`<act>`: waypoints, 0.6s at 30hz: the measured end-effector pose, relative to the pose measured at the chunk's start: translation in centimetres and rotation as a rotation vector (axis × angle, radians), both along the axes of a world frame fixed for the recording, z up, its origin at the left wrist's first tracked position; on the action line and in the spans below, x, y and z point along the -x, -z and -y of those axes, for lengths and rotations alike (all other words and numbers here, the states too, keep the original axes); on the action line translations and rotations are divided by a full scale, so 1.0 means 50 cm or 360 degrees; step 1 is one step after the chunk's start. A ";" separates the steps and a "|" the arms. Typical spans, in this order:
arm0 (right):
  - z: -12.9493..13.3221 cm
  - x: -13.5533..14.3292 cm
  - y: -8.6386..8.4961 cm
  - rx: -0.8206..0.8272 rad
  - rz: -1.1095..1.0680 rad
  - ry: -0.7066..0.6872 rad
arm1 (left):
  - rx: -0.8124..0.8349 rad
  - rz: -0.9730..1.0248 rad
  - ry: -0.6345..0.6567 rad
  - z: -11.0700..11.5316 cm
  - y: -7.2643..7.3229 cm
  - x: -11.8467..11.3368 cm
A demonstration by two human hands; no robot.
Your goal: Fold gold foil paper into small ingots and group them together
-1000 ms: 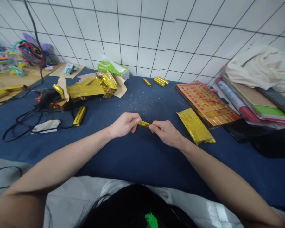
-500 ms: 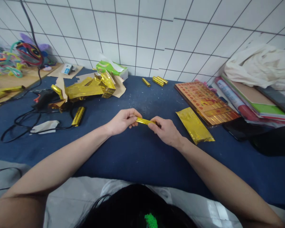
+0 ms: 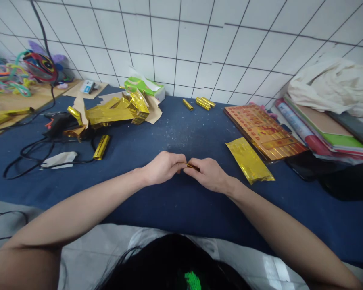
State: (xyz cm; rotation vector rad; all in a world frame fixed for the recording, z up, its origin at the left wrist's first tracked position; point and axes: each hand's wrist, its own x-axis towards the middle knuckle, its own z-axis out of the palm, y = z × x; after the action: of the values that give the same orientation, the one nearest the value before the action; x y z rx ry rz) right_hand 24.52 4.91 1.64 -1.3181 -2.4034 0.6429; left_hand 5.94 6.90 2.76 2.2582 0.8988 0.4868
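Observation:
Between my two hands is a thin gold foil roll (image 3: pixel 192 166), mostly covered by the fingers. My left hand (image 3: pixel 166 167) is closed on its left end, thumb and fingers pressed together. From the other side my right hand (image 3: pixel 210 173) pinches the roll, and the fingertips of both hands almost meet. Both hands are low over the dark blue cloth (image 3: pixel 181 205). To the right of my right hand lies a flat gold foil sheet (image 3: pixel 250 161). A rolled gold tube (image 3: pixel 102 147) rests to the left of my left hand.
Crumpled gold foil (image 3: pixel 115 112) and a black glue gun (image 3: pixel 59 123) with a looping cable lie left. Several small gold rolls (image 3: pixel 204 103) sit near the tiled wall, by a green tissue pack (image 3: pixel 142 85). At right are an orange-gold stack (image 3: pixel 266 131) and books (image 3: pixel 329 129).
Both hands have moved slightly toward me and closer together. My left hand has turned over the gold roll, so less of it shows. The view has shifted a little.

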 end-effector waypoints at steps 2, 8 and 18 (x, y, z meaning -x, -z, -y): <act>-0.001 0.000 -0.002 -0.0015 0.0005 -0.0045 | 0.0023 0.0024 0.0019 0.001 0.002 -0.001; -0.012 -0.014 -0.009 -0.0014 -0.0014 0.0063 | 0.0089 0.0206 -0.0196 -0.016 0.007 0.010; -0.019 -0.025 0.008 -0.0641 0.0503 0.0155 | 0.0783 0.0319 -0.0203 -0.049 0.012 0.016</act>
State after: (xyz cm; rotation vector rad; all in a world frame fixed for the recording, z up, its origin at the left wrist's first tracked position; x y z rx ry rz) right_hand 25.78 5.88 1.22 -1.4244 -2.5069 -0.0874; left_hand 5.15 9.33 2.18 1.6856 0.9421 0.4777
